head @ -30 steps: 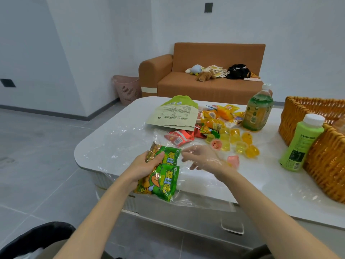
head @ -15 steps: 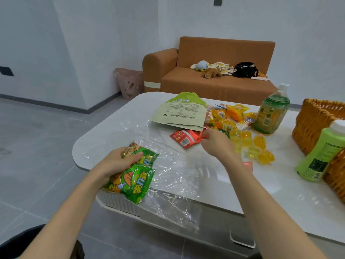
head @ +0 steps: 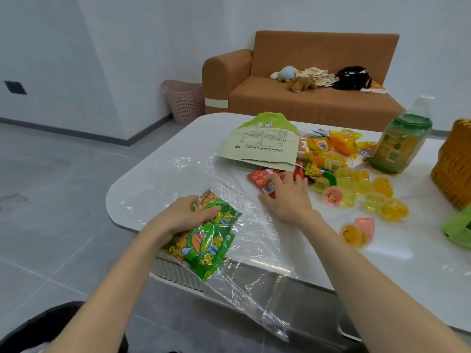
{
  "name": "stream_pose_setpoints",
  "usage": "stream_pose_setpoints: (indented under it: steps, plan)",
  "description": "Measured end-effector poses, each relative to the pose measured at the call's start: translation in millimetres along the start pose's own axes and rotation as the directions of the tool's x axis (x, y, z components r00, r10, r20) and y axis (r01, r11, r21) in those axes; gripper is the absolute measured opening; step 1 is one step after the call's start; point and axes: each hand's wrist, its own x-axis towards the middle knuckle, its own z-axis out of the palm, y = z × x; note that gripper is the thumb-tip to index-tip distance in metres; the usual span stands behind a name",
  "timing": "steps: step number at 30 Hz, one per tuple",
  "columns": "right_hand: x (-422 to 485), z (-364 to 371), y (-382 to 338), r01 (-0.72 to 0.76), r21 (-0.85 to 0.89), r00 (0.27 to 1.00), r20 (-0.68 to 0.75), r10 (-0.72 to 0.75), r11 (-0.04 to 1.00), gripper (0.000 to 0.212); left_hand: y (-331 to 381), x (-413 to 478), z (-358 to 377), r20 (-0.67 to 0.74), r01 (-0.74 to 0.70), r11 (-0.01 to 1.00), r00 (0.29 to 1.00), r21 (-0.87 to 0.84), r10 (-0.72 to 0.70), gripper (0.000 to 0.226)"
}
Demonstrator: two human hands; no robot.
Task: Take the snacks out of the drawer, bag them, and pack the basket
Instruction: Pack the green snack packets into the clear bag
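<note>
— What is cut off?
— The woven orange basket (head: 451, 169) and the light green plastic bottle (head: 458, 229), at the right edge of the white table (head: 158, 179).
— My hands?
— Your left hand (head: 187, 215) curls its fingers round the green snack packets (head: 210, 242) and the clear plastic bag (head: 254, 253) at the near edge. Your right hand (head: 286, 200) lays slightly spread fingers on the red foil packet (head: 261, 180) mid-table; a pinch I cannot confirm.

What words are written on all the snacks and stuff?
Nothing reads clearly.
Green packets: big yellow Chinese characters, tilted, too blurred to quote.
Beige pouch: tiny print, too small.
Red packet: barcode, digits unreadable.
Bottle: label blurred.
</note>
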Motion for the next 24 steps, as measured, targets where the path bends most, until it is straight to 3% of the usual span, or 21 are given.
stream_pose_setpoints:
  steps: [5, 12, 16, 21, 23, 24]
  plan:
    - [-6.6, -13.1, -1.2, 0.028, -0.084, 0.999, -0.021, -0.030, 0.996, 0.052, 4.2, -4.7, 0.4, 0.061, 0.012, 1.000, 0.998, -0.010, -0.011, 0.036]
    - [-19.7, -41.3, 2.6, -0.051, -0.156, 0.957, 0.275, 0.093, 0.986, 0.081, 6.4, -2.6, -2.1, 0.135, 0.010, 0.996, 0.991, 0.093, -0.022, 0.042]
    - [-19.7, -34.0, 3.6, 0.020, -0.035, 0.971, 0.237, -0.011, 0.999, 0.069, 7.3, -4.6, -0.2, 0.146, 0.001, 0.994, 0.989, 0.106, -0.017, 0.041]
    - [-28.4, -28.5, 15.6, 0.077, -0.069, 0.993, 0.089, -0.071, 0.995, 0.048, 6.8, -11.6, -7.3, 0.130, -0.009, 0.998, 0.992, 0.066, 0.000, 0.034]
    - [-29.7, -35.1, 16.4, 0.033, -0.011, 0.999, 0.015, -0.032, 0.999, 0.040, 7.2, -17.3, -12.4, 0.094, -0.012, 1.000, 0.995, -0.004, 0.013, 0.030]
    - [-30.3, -40.9, 14.9, -0.021, 0.096, 1.000, -0.007, 0.022, 0.995, 0.037, 7.1, -20.4, -15.3, 0.067, -0.020, 0.999, 0.998, -0.038, 0.022, 0.028]
